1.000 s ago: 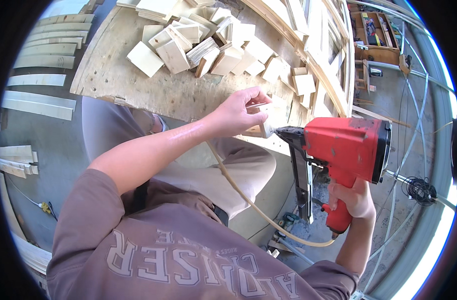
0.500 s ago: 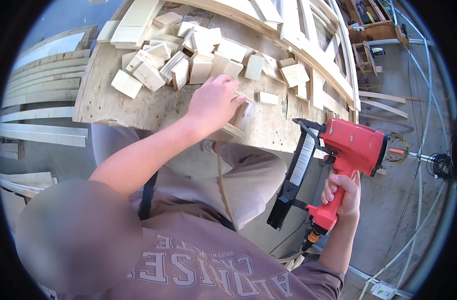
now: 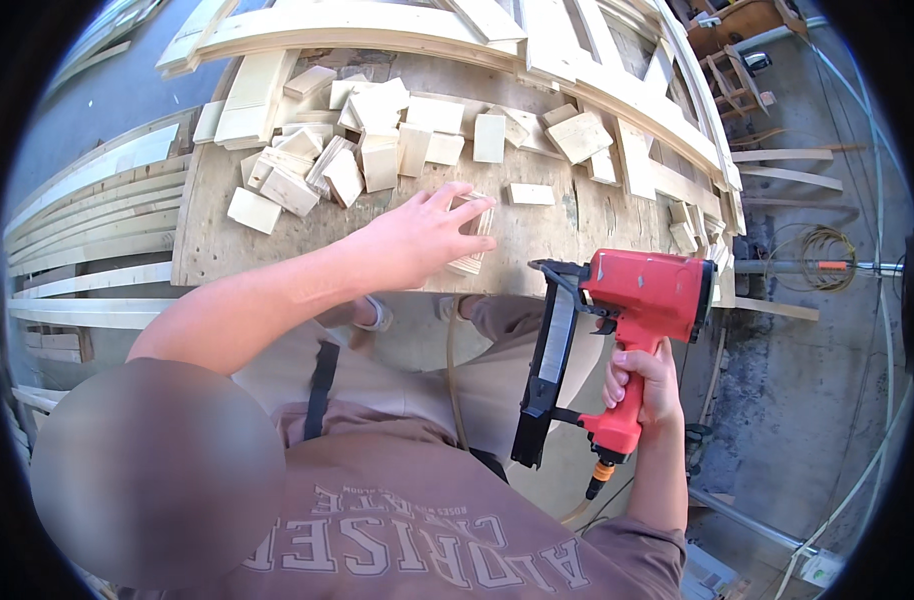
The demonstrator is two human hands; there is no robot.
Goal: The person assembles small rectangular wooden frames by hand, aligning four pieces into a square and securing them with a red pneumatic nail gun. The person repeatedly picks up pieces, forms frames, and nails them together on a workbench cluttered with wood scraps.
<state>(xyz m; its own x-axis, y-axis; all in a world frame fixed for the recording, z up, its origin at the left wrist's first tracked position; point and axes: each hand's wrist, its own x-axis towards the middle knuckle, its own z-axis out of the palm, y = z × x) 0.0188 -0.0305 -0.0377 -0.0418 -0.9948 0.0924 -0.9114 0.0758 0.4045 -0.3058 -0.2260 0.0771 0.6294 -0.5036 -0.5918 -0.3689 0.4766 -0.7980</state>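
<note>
My left hand (image 3: 439, 232) reaches over the wooden workbench (image 3: 347, 250) near its front edge. Its fingers are spread around a small pale wood piece (image 3: 471, 262), which they partly cover; a firm grip does not show. My right hand (image 3: 645, 380) is wrapped round the handle of a red pneumatic nail gun (image 3: 645, 290). The tool hangs in front of the bench edge, with its black magazine (image 3: 549, 370) on the left and a hose fitting (image 3: 601, 474) at the bottom. Just beyond my left hand lies a flat wood block (image 3: 530, 194).
Several loose wood blocks (image 3: 377, 150) are heaped across the bench. Behind them rests a pale timber frame (image 3: 367, 28). Long boards (image 3: 97, 225) are stacked on the left. On the floor to the right are a coiled hose (image 3: 825, 255) and pipes (image 3: 777, 268).
My left hand has opened its fingers wider over the wood piece. The nail gun has shifted slightly left in the view, still in my right hand. The view itself has shifted.
</note>
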